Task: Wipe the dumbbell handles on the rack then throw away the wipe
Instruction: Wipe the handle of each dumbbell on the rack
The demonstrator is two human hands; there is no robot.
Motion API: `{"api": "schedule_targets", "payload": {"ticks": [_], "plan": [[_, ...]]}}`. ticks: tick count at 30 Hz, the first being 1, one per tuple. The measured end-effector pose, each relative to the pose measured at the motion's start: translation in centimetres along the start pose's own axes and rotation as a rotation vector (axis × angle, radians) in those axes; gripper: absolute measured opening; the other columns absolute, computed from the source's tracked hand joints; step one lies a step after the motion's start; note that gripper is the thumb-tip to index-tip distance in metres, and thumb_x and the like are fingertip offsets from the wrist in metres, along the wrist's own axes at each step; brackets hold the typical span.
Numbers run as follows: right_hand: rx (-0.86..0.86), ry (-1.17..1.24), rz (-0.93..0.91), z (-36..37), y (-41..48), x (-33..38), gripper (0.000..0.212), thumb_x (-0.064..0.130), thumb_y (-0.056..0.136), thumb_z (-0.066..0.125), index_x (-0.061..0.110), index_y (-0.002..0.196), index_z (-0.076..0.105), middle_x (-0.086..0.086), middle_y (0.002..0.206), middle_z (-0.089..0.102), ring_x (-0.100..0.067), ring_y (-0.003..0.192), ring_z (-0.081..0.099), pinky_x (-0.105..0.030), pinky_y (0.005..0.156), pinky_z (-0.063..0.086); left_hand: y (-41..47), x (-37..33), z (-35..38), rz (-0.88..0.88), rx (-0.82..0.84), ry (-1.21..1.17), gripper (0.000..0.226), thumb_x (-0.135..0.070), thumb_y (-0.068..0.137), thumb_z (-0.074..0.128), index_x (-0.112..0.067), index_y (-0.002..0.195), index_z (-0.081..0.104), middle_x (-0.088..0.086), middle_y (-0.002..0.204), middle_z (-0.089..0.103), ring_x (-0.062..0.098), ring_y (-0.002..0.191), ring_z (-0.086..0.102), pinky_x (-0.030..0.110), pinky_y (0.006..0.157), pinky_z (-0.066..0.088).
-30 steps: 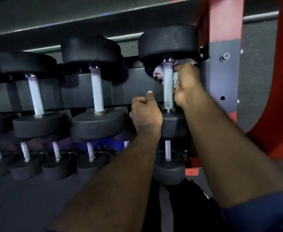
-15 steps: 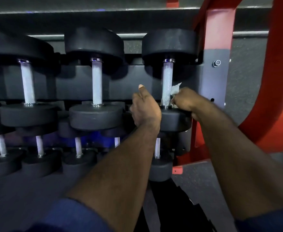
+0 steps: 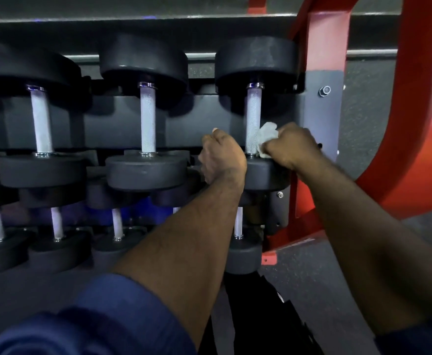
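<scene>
Black dumbbells with knurled silver handles stand in a row on the rack [image 3: 122, 124]. My right hand [image 3: 290, 146] grips a crumpled white wipe [image 3: 267, 135] against the lower right side of the rightmost dumbbell's handle [image 3: 252, 116]. My left hand [image 3: 222, 157] is curled in a fist just left of that handle, by the dumbbell's lower head [image 3: 266, 175]; whether it holds anything is hidden. Two more handles stand to the left: the middle handle [image 3: 147, 119] and the left handle [image 3: 41, 121].
A red steel frame post [image 3: 327, 42] and a curved red tube [image 3: 419, 98] rise right of the rack. A grey bolted plate [image 3: 323, 108] sits behind my right hand. A lower row of smaller dumbbells [image 3: 56, 226] lies beneath. Dark speckled floor [image 3: 312, 278] lies below.
My right hand slid the wipe down the rightmost handle from its top to its bottom. My left hand stayed in a fist beside it. The view shifted slightly.
</scene>
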State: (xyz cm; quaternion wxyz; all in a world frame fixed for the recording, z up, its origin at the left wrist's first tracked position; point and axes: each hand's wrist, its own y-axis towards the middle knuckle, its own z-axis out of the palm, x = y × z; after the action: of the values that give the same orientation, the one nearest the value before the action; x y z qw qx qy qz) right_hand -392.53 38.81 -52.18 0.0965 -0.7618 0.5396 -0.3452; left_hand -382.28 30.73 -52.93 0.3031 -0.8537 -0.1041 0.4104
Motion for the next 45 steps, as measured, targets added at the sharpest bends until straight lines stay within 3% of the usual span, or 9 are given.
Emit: {"api": "schedule_targets", "payload": {"ticks": [8, 14, 20, 23, 29, 32, 36, 40, 45], "plan": [[-0.094, -0.029, -0.049, -0.1, -1.8, 1.3, 0.030, 0.038, 0.074, 0.074, 0.013, 0.062, 0.064, -0.006, 0.063, 0.057, -0.030, 0.072, 0.061, -0.027, 0.061, 0.037, 0.0, 1.7, -2.9, 0.078, 0.048, -0.038, 0.022, -0.019, 0.101, 0.052, -0.011, 0.117, 0.065, 0.011, 0.117, 0.069, 0.029, 0.110, 0.063, 0.032, 0.087, 0.046], [-0.092, -0.206, -0.075, 2.3, -2.4, 4.7, 0.049, 0.053, 0.067, 0.078, 0.023, 0.106, 0.075, -0.015, 0.104, 0.070, -0.037, 0.095, 0.068, -0.039, 0.080, 0.058, 1.8, 1.9, -9.1, 0.650, -0.142, 0.079, 0.016, -0.007, 0.092, 0.057, -0.012, 0.104, 0.065, 0.000, 0.103, 0.066, 0.022, 0.100, 0.061, 0.029, 0.094, 0.046], [-0.147, -0.643, -0.215, 2.9, -1.9, 7.1, 0.036, 0.035, 0.092, 0.064, 0.012, 0.121, 0.061, -0.018, 0.118, 0.062, -0.040, 0.107, 0.065, -0.040, 0.079, 0.049, 4.8, 2.6, -13.1, 0.709, -0.200, 0.374, 0.011, -0.014, 0.093, 0.063, -0.017, 0.103, 0.063, 0.000, 0.099, 0.067, 0.024, 0.094, 0.060, 0.043, 0.096, 0.045], [-0.131, -0.683, -0.278, 3.9, -1.9, 8.3, 0.031, 0.026, 0.094, 0.060, 0.011, 0.121, 0.060, -0.017, 0.120, 0.062, -0.039, 0.109, 0.064, -0.041, 0.082, 0.050, 6.0, 1.8, -14.2, 0.665, -0.226, 0.395, 0.014, -0.013, 0.093, 0.060, -0.015, 0.106, 0.064, 0.004, 0.105, 0.063, 0.026, 0.087, 0.058, 0.039, 0.079, 0.046], [-0.046, -0.270, -0.307, 5.4, -2.1, 8.6, 0.026, 0.043, 0.086, 0.066, 0.024, 0.102, 0.072, -0.007, 0.103, 0.070, -0.033, 0.097, 0.066, -0.035, 0.073, 0.049, 9.9, 1.5, -16.8, 0.495, -0.234, 0.381, 0.019, -0.013, 0.092, 0.057, -0.008, 0.108, 0.066, 0.013, 0.116, 0.065, 0.031, 0.103, 0.058, 0.037, 0.091, 0.042], [0.033, 0.128, -0.255, 5.6, -1.6, 10.0, 0.024, 0.043, 0.085, 0.071, 0.025, 0.100, 0.076, 0.008, 0.097, 0.074, -0.018, 0.094, 0.069, -0.028, 0.075, 0.047, 10.8, 1.2, -17.1, 0.283, -0.152, 0.347, 0.023, -0.024, 0.091, 0.054, -0.020, 0.109, 0.068, 0.003, 0.116, 0.067, 0.027, 0.104, 0.059, 0.035, 0.086, 0.043], [0.259, 0.753, -0.078, 7.1, -1.8, 13.3, 0.019, 0.016, 0.084, 0.077, 0.011, 0.102, 0.072, -0.008, 0.101, 0.077, -0.027, 0.095, 0.075, -0.051, 0.087, 0.061, 10.9, 1.1, -17.4, 0.188, -0.176, 0.220, 0.010, -0.022, 0.091, 0.054, -0.024, 0.091, 0.064, -0.002, 0.093, 0.063, 0.026, 0.092, 0.056, 0.029, 0.076, 0.034], [0.326, 0.883, -0.039, 8.8, -3.3, 15.1, 0.029, -0.010, 0.087, 0.066, 0.011, 0.108, 0.068, -0.019, 0.100, 0.074, -0.031, 0.081, 0.076, -0.043, 0.067, 0.064, 10.7, 1.4, -17.4, 0.220, -0.208, 0.240, 0.017, -0.017, 0.095, 0.047, -0.022, 0.093, 0.063, -0.001, 0.097, 0.060, 0.021, 0.090, 0.046, 0.031, 0.078, 0.034], [0.039, 0.780, -0.013, 10.6, -3.2, 14.5, 0.028, -0.007, 0.084, 0.061, 0.016, 0.082, 0.077, -0.008, 0.082, 0.077, -0.028, 0.078, 0.076, -0.035, 0.064, 0.063, 11.1, 2.0, -17.2, 0.228, -0.268, 0.134, 0.019, -0.014, 0.094, 0.048, -0.019, 0.093, 0.067, 0.001, 0.092, 0.066, 0.023, 0.088, 0.056, 0.030, 0.076, 0.041]]}}
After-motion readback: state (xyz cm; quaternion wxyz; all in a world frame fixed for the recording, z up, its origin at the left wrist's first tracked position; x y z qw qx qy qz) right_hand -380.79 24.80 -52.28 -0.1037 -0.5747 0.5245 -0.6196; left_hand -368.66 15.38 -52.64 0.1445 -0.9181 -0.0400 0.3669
